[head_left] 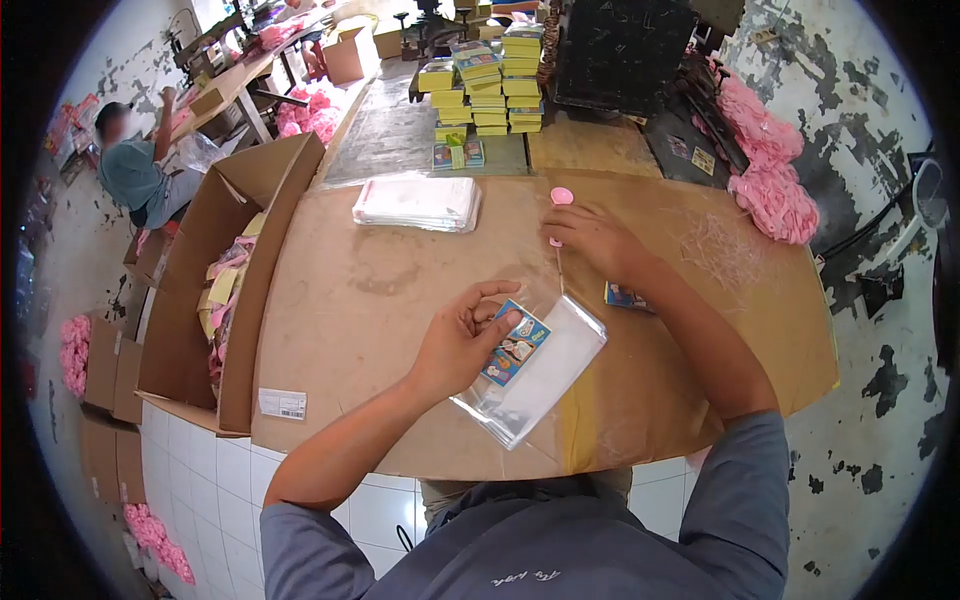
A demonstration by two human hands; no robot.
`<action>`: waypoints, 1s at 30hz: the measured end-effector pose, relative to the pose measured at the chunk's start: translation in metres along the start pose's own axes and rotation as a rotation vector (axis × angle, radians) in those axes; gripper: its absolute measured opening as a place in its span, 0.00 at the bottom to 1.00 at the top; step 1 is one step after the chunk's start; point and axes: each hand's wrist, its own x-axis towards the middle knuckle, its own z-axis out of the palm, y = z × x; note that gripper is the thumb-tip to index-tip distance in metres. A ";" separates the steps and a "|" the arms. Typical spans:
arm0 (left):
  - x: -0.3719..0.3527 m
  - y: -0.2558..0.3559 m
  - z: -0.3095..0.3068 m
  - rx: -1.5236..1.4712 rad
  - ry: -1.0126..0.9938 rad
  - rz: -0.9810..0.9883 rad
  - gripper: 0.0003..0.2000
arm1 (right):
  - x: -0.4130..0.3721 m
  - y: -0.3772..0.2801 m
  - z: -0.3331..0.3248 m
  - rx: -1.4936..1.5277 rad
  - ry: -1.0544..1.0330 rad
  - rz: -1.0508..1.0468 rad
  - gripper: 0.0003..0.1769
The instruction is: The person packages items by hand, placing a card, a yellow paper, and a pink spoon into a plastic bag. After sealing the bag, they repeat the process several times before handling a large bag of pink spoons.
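Observation:
My left hand (468, 338) pinches a blue and yellow printed card (516, 343) between thumb and fingers, above the near middle of the table. Beneath and beside the card lies a stack of clear plastic sleeves (560, 362), slanting toward the front edge. Farther out, my right hand (590, 238) has its fingers bent around a small pink item (562, 197), which sticks out past the fingertips on both sides. Under my right forearm sits another blue printed card or small pile of them (625, 295), partly hidden by the arm.
Another stack of clear sleeves (415, 203) lies at the table's far left. Stacks of yellow-edged cards (487, 85) stand behind. An open cardboard box (262, 260) borders the table's left side. Thin clear strands (735, 262) lie at right. Another person (140, 170) sits far left.

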 end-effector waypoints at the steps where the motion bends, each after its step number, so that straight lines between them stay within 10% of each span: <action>1: 0.000 0.002 0.000 -0.013 0.005 0.005 0.19 | 0.004 0.000 -0.002 0.048 -0.096 0.038 0.18; 4: 0.000 0.008 -0.001 -0.025 0.027 -0.003 0.19 | 0.006 -0.009 -0.010 0.034 -0.033 0.074 0.17; 10: -0.002 0.006 0.001 -0.042 0.028 -0.002 0.18 | -0.001 -0.067 -0.035 1.207 0.297 0.440 0.15; 30: -0.001 0.008 0.000 -0.075 0.018 -0.127 0.13 | -0.024 -0.099 -0.001 1.027 0.369 0.318 0.20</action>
